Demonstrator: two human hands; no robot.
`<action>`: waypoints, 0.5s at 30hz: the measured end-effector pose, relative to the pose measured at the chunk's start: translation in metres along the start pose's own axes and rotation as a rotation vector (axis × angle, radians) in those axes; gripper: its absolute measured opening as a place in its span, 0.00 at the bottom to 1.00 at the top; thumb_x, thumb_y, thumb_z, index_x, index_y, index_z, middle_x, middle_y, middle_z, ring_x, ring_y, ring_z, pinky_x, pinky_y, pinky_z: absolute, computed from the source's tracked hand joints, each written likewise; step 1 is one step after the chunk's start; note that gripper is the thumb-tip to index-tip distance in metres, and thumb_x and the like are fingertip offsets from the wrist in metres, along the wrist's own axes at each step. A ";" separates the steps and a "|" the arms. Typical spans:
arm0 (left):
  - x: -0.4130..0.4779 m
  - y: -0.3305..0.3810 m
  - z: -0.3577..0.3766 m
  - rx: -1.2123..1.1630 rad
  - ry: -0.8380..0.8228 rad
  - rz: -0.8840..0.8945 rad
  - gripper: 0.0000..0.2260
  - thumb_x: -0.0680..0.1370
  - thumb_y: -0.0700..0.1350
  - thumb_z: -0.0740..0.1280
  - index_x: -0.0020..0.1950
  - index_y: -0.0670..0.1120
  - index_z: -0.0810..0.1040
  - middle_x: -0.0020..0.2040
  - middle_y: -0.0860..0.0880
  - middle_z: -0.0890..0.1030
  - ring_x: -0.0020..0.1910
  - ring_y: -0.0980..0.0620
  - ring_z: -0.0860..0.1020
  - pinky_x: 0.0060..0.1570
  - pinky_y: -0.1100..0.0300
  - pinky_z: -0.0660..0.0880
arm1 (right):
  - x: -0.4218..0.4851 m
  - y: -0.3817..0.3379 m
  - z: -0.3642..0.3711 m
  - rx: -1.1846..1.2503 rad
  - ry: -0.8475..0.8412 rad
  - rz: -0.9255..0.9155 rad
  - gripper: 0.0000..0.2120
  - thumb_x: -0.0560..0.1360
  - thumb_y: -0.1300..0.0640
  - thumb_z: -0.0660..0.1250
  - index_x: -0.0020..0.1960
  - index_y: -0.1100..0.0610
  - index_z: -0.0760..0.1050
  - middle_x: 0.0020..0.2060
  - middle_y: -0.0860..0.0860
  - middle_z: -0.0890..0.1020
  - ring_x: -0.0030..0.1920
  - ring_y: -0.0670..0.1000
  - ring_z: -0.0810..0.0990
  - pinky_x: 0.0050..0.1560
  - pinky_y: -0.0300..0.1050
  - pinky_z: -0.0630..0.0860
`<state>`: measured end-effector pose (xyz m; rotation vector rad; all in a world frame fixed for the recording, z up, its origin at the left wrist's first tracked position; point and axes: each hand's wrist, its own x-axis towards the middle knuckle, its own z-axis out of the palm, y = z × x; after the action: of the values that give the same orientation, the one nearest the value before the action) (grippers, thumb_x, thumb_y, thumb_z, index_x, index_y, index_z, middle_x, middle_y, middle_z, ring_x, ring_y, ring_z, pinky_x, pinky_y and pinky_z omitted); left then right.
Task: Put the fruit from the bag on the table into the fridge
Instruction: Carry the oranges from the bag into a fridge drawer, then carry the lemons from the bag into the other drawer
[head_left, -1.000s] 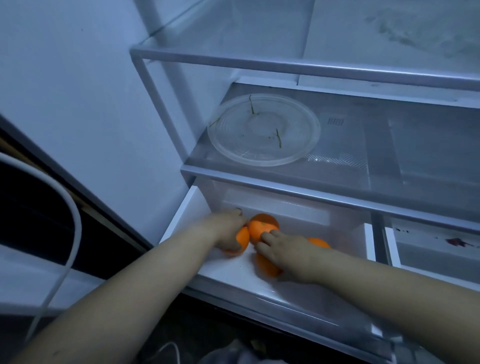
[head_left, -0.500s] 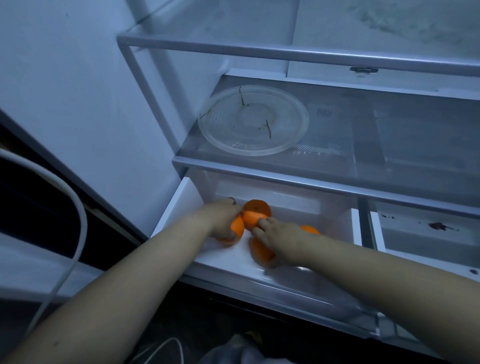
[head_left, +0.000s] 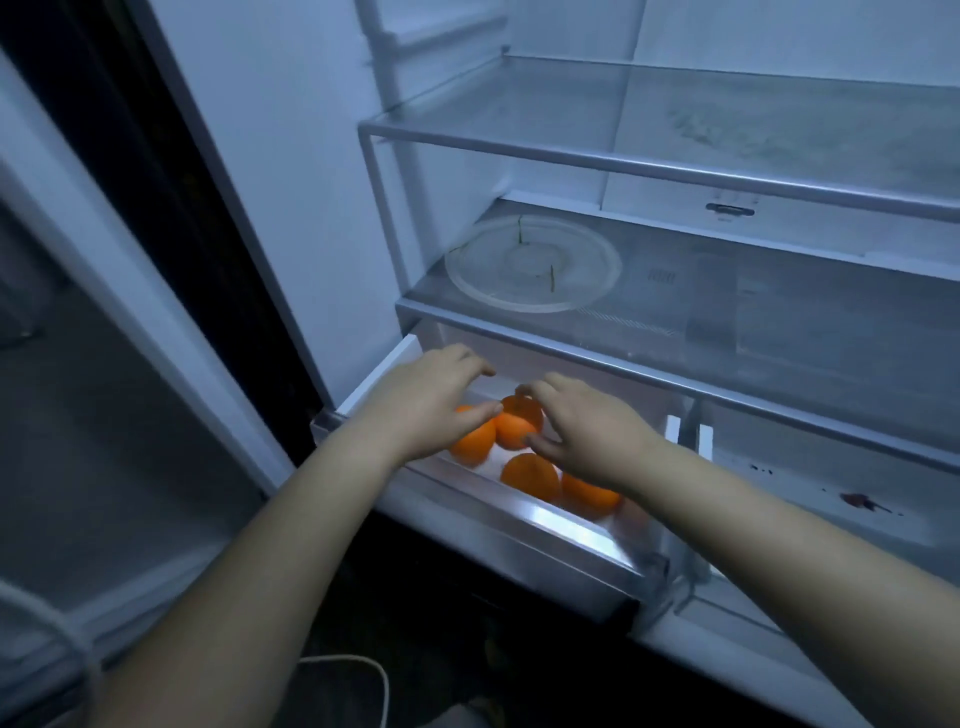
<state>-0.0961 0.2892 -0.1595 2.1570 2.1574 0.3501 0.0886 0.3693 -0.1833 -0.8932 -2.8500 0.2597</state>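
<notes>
Reaching in beside the fridge's (head_left: 291, 182) smooth white side wall, the left hand (head_left: 426, 400) hovers over the pulled-out clear plastic drawer (head_left: 519, 535). Its fingers are straight and loosely spread and hold nothing. Its thumb lies just above the leftmost fruit, and I cannot tell whether it touches. Five oranges (head_left: 530, 475) lie in the drawer, bright-skinned and close to round (so no long axis to speak of, and no stem end can be made out in this dim light). Three are bunched and touching toward the back left, and two sit side by side nearer the drawer's shiny front rim. Above them, on the frosted glass shelf (head_left: 779, 322), sits a round transparent glass plate (head_left: 535, 265) with concentric rings and a few thin green stalks on it. The right hand (head_left: 587, 431) arches over the middle of the cluster, fingers gently bent and apart, gripping nothing, its thumb tip against or just beside the centre orange. Further right, a second drawer (head_left: 831, 467) shows a dark red stain (head_left: 857, 501). Half a second earlier both hands were pressed low onto the fruit, covering most of it. Now they sit higher and drawn back, and more of the front oranges shows.
</notes>
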 end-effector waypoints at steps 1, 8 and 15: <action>-0.012 0.010 -0.004 -0.020 0.082 0.032 0.21 0.75 0.62 0.59 0.63 0.51 0.75 0.61 0.52 0.75 0.60 0.51 0.74 0.53 0.54 0.73 | -0.010 -0.004 -0.005 0.016 0.039 -0.005 0.24 0.76 0.45 0.62 0.69 0.51 0.65 0.63 0.50 0.72 0.63 0.52 0.70 0.51 0.46 0.70; -0.105 0.080 -0.005 0.069 0.322 -0.021 0.25 0.75 0.61 0.57 0.65 0.49 0.74 0.62 0.49 0.76 0.60 0.48 0.74 0.57 0.53 0.70 | -0.095 -0.027 -0.013 0.107 0.224 -0.157 0.21 0.76 0.49 0.65 0.65 0.57 0.70 0.60 0.52 0.75 0.60 0.54 0.72 0.56 0.43 0.67; -0.223 0.102 -0.005 0.165 0.296 -0.328 0.26 0.76 0.61 0.55 0.68 0.48 0.71 0.65 0.48 0.73 0.64 0.48 0.71 0.60 0.52 0.68 | -0.130 -0.088 -0.004 0.103 0.160 -0.341 0.24 0.75 0.46 0.64 0.67 0.57 0.70 0.62 0.52 0.74 0.61 0.53 0.73 0.56 0.46 0.71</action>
<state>0.0055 0.0662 -0.1579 1.8732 2.7382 0.5086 0.1464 0.2243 -0.1724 -0.3798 -2.7489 0.2765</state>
